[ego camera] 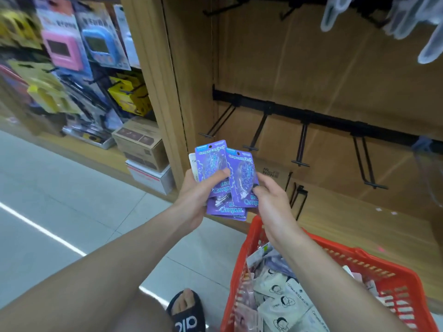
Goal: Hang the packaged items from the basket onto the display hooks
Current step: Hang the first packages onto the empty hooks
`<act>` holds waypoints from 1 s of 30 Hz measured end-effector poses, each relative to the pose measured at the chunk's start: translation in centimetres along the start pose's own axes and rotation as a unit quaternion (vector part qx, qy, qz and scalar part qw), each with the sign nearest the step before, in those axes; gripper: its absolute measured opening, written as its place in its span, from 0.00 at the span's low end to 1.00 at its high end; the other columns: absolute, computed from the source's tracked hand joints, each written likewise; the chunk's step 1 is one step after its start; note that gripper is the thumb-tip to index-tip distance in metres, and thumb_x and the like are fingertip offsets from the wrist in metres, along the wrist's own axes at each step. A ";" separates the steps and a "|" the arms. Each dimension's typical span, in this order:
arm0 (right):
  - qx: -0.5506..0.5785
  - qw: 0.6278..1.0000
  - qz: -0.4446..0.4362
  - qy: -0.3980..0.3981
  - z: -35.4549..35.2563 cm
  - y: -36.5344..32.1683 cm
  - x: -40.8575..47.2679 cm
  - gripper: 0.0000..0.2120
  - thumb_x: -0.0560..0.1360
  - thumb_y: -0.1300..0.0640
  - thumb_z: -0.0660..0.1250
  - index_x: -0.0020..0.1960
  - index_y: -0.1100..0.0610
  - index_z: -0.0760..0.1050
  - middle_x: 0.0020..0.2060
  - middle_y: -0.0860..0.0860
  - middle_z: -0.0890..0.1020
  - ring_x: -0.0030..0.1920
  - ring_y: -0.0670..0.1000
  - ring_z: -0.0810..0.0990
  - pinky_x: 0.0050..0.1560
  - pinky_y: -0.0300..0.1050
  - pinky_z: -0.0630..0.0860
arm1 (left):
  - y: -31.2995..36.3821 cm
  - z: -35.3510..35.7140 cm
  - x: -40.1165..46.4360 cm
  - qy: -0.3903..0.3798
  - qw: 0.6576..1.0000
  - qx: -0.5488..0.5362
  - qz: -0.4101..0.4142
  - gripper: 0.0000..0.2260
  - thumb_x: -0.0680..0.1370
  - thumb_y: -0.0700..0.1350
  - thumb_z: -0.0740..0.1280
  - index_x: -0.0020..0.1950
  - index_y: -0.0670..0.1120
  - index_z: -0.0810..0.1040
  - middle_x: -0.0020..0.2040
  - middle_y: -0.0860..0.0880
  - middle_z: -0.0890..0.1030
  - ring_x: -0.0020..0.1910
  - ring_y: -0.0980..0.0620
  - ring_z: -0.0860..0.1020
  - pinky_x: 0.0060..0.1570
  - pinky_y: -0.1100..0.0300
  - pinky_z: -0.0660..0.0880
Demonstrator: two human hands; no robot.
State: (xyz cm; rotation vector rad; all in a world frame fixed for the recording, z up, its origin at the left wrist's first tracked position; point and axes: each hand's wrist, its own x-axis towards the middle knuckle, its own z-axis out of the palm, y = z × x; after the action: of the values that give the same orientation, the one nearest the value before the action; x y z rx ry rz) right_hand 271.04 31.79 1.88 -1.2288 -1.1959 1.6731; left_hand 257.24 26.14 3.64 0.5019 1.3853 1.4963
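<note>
Both hands hold a small fan of purple packaged items (224, 180) in front of the wooden display panel (323, 75): at least three purple cards show, two upright at the front and one or more lying lower behind them, with a pale card edge peeking out at the left, so the exact count cannot be told. The left hand (197, 195) grips the stack from the left, its thumb curled over the face of the front-left card; the right hand (269, 200) pinches the lower right corner of the front-right card. Just below the right forearm stands one red basket (374, 259), its near corner under the wrist, holding many more packets, mostly white ones with a few purplish ones, too heaped to count. On the panel one black rail (311, 116) carries about five bare display hooks (300, 149) slanting down toward the viewer, with open board between them; another bare hook stands lower, near the basket's far corner. The purple packets sit near the tips of the two leftmost hooks, not touching them. To the left a wooden post edges the panel, beyond it crowded hanging goods, three stacked boxes (143, 149) and open tiled floor. One sandalled foot (187, 310) shows beside the basket
</note>
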 end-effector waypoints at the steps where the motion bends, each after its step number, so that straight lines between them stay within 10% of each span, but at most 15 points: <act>1: 0.006 1.000 0.005 0.007 0.4 0.1 0.3 0.18 0.83 0.66 0.57 0.63 0.52 0.80 0.52 0.52 0.88 0.50 0.54 0.88 0.55 0.56 0.84 | 0.0 -0.2 0.2 0.005 1.000 0.000 0.000 0.07 0.79 0.41 0.75 0.53 0.47 0.78 0.47 0.48 0.89 0.43 0.49 0.88 0.39 0.53 0.85; 6: -0.004 0.999 0.043 -0.007 1.9 0.6 1.4 0.10 0.80 0.50 0.70 0.59 0.52 0.76 0.53 0.53 0.87 0.49 0.52 0.88 0.57 0.57 0.84 | -0.3 -1.7 1.3 0.028 0.999 -0.021 -0.014 0.14 0.77 0.41 0.77 0.59 0.48 0.77 0.52 0.46 0.88 0.48 0.46 0.88 0.43 0.48 0.86; 18: 0.077 0.982 0.133 -0.113 2.9 0.4 4.6 0.11 0.78 0.60 0.74 0.53 0.58 0.71 0.55 0.61 0.86 0.48 0.57 0.87 0.50 0.53 0.82 | 0.2 -5.3 4.2 0.068 0.994 -0.043 -0.068 0.27 0.75 0.35 0.76 0.70 0.47 0.70 0.57 0.45 0.87 0.50 0.44 0.88 0.43 0.48 0.86; 30: -0.051 0.994 -0.014 -0.092 6.6 1.1 9.1 0.05 0.80 0.62 0.71 0.54 0.56 0.77 0.50 0.54 0.87 0.46 0.52 0.85 0.49 0.50 0.80 | 0.7 -7.9 5.7 0.183 0.982 -0.004 -0.049 0.29 0.72 0.35 0.78 0.67 0.48 0.68 0.58 0.47 0.84 0.47 0.47 0.88 0.38 0.51 0.84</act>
State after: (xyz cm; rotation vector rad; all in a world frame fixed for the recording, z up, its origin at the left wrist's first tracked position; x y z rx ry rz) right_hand 262.16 38.14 -0.96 -1.1323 -1.4185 1.7521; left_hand 248.07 27.19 0.49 0.1528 1.6598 1.5640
